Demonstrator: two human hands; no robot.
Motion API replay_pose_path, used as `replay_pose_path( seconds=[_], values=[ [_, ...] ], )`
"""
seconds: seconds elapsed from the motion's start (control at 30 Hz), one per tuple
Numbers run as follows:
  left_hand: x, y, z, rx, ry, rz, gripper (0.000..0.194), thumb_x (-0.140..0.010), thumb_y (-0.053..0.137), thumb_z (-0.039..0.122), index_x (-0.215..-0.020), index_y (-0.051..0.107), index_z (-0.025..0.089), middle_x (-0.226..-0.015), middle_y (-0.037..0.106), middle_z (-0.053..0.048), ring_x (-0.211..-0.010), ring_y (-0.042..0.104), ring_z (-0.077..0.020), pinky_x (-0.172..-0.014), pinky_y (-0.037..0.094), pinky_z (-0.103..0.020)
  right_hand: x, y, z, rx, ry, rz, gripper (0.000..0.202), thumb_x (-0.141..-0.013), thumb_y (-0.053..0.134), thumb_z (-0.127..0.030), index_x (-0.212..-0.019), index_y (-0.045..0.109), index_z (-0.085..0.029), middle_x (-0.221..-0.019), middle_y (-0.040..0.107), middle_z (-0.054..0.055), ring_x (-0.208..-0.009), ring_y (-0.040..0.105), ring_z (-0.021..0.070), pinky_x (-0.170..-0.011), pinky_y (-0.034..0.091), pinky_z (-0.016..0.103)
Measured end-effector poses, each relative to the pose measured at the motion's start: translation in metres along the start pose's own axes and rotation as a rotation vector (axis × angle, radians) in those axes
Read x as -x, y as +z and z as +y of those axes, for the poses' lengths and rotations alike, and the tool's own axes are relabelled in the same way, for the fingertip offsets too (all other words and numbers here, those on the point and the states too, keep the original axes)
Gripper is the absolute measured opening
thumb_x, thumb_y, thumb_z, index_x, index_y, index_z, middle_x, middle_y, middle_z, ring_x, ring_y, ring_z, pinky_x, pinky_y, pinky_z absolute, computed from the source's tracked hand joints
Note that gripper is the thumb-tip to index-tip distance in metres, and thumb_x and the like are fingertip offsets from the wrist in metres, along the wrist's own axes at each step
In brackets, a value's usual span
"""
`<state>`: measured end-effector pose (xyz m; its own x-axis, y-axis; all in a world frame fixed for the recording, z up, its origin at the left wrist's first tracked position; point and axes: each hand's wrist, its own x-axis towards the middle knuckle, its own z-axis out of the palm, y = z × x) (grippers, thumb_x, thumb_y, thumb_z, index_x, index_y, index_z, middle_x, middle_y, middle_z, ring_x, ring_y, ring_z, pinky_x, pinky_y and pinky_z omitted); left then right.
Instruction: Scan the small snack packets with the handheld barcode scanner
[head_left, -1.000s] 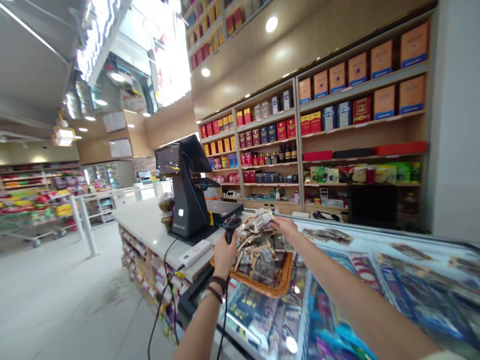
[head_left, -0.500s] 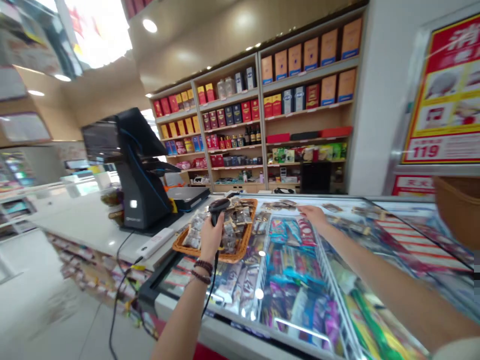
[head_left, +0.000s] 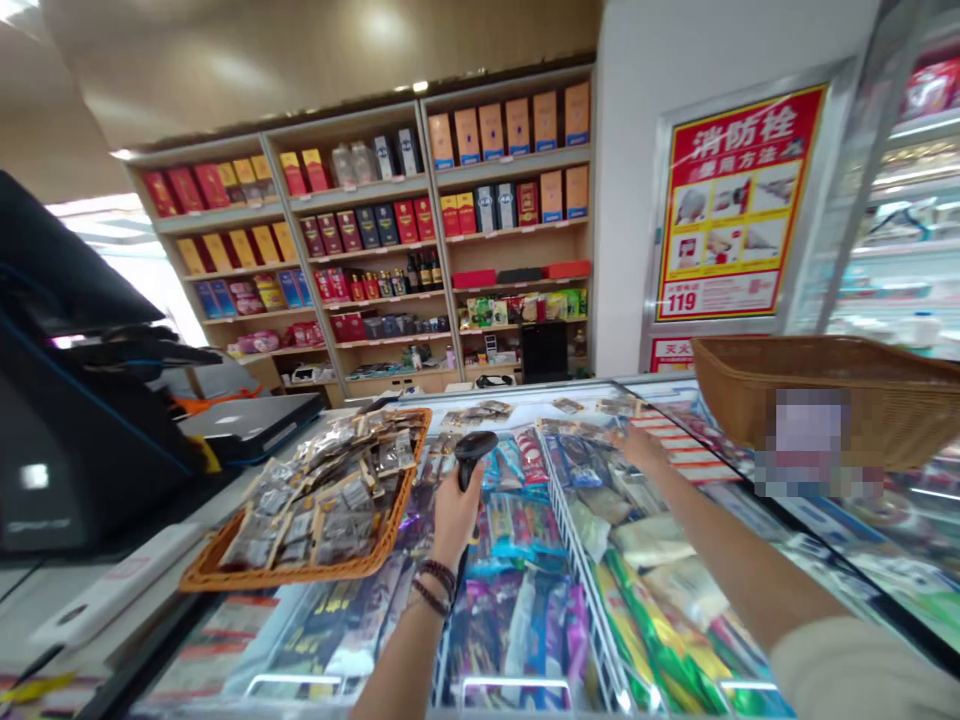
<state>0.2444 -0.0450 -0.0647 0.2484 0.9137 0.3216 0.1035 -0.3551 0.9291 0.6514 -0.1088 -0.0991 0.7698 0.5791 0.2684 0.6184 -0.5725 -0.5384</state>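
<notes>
My left hand is wrapped round the handle of a black barcode scanner, held above the glass top of a chest freezer. The scanner's cable hangs down by my wrist, which wears dark bead bracelets. My right hand stretches out to small clear packets lying on the glass. Its fingertips are at or near these packets; they are small and blurred, so their grip is unclear. Left of the scanner, an orange wicker basket holds many similar packets.
A dark checkout terminal and a flat grey device stand at the left. A white power strip lies on the counter. At the right stands a brown basket. Under the glass are wrapped ice creams in wire baskets.
The view has turned right. My left hand has carried the scanner from over the wicker basket to over the freezer's middle. My right hand has moved right along the scattered packets.
</notes>
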Motion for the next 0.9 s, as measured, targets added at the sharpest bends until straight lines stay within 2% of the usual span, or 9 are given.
replay_pose_path(
  seconds=[0.07, 0.13, 0.2, 0.33, 0.5, 0.6, 0.73, 0.8, 0.9],
  values=[
    [0.000, 0.003, -0.012, -0.026, -0.026, -0.031, 0.067, -0.081, 0.061, 0.092, -0.076, 0.056, 0.025, -0.053, 0.054, 0.002, -0.046, 0.055, -0.0175, -0.050, 0.040, -0.028, -0.001, 0.007, -0.005, 0.107, 0.026, -0.012, 0.051, -0.098, 0.069, -0.056, -0.131, 0.077, -0.019, -0.150, 0.070, 0.025, -0.148, 0.060, 0.0445, -0.120, 0.046, 0.059],
    [0.000, 0.003, -0.021, -0.029, -0.036, -0.041, 0.066, -0.084, 0.059, 0.091, -0.076, 0.055, 0.025, -0.054, 0.054, 0.003, -0.047, 0.055, -0.0170, -0.051, 0.040, -0.028, -0.002, 0.011, -0.008, 0.147, 0.030, -0.011, 0.049, -0.097, 0.070, -0.056, -0.132, 0.075, -0.022, -0.150, 0.071, 0.022, -0.146, 0.061, 0.0436, -0.118, 0.047, 0.060],
    [-0.002, 0.003, -0.025, -0.024, -0.037, -0.031, 0.064, -0.087, 0.058, 0.088, -0.078, 0.054, 0.026, -0.055, 0.054, 0.003, -0.048, 0.054, -0.0167, -0.052, 0.040, -0.028, -0.003, 0.012, -0.009, 0.100, 0.006, 0.011, 0.049, -0.094, 0.074, -0.053, -0.134, 0.072, -0.023, -0.139, 0.076, 0.021, -0.136, 0.068, 0.0418, -0.111, 0.053, 0.057],
    [-0.002, 0.003, -0.026, -0.091, -0.020, -0.045, 0.057, -0.092, 0.058, 0.081, -0.078, 0.056, 0.025, -0.058, 0.058, 0.002, -0.052, 0.058, -0.0183, -0.055, 0.041, -0.029, 0.007, 0.013, -0.013, -0.102, -0.061, 0.031, 0.054, -0.091, 0.078, -0.036, -0.141, 0.062, -0.023, -0.112, 0.082, 0.011, -0.107, 0.078, 0.0323, -0.091, 0.057, 0.040],
    [0.001, 0.006, -0.017, -0.178, 0.029, -0.087, 0.044, -0.095, 0.062, 0.067, -0.082, 0.060, 0.025, -0.060, 0.060, 0.000, -0.059, 0.063, -0.0218, -0.059, 0.039, -0.030, 0.048, 0.033, -0.055, -0.260, -0.031, -0.016, 0.041, -0.098, 0.065, -0.027, -0.139, 0.064, -0.023, -0.091, 0.081, 0.005, -0.095, 0.079, 0.0300, -0.080, 0.054, 0.035],
    [0.003, 0.005, -0.015, -0.174, 0.029, -0.085, 0.042, -0.096, 0.060, 0.064, -0.082, 0.059, 0.025, -0.059, 0.059, 0.000, -0.058, 0.062, -0.0219, -0.059, 0.038, -0.030, 0.077, 0.057, -0.093, -0.455, -0.035, -0.052, 0.042, -0.098, 0.063, -0.028, -0.139, 0.065, -0.026, -0.083, 0.080, 0.001, -0.093, 0.079, 0.0292, -0.081, 0.055, 0.035],
    [0.003, 0.000, -0.018, -0.077, -0.006, -0.048, 0.053, -0.092, 0.059, 0.078, -0.080, 0.056, 0.026, -0.058, 0.057, 0.002, -0.054, 0.059, -0.0195, -0.058, 0.041, -0.030, 0.107, 0.081, -0.132, -0.872, -0.024, -0.111, 0.052, -0.090, 0.071, -0.039, -0.139, 0.063, -0.028, -0.074, 0.076, -0.003, -0.076, 0.078, 0.0274, -0.075, 0.061, 0.036],
    [0.002, -0.002, -0.019, -0.021, -0.025, -0.017, 0.059, -0.088, 0.058, 0.085, -0.079, 0.055, 0.026, -0.056, 0.056, 0.002, -0.051, 0.056, -0.0182, -0.056, 0.041, -0.029, 0.116, 0.083, -0.142, -1.067, -0.024, -0.147, 0.058, -0.083, 0.078, -0.041, -0.138, 0.064, -0.027, -0.070, 0.073, -0.005, -0.067, 0.075, 0.0256, -0.073, 0.064, 0.037],
    [0.003, -0.004, -0.018, 0.040, -0.018, -0.001, 0.063, -0.086, 0.056, 0.089, -0.077, 0.055, 0.026, -0.054, 0.055, 0.002, -0.048, 0.053, -0.0166, -0.053, 0.040, -0.029, 0.123, 0.074, -0.145, -1.253, 0.034, -0.134, 0.064, -0.075, 0.089, -0.042, -0.132, 0.066, -0.026, -0.071, 0.073, -0.004, -0.066, 0.074, 0.0241, -0.071, 0.067, 0.037]
  ],
)
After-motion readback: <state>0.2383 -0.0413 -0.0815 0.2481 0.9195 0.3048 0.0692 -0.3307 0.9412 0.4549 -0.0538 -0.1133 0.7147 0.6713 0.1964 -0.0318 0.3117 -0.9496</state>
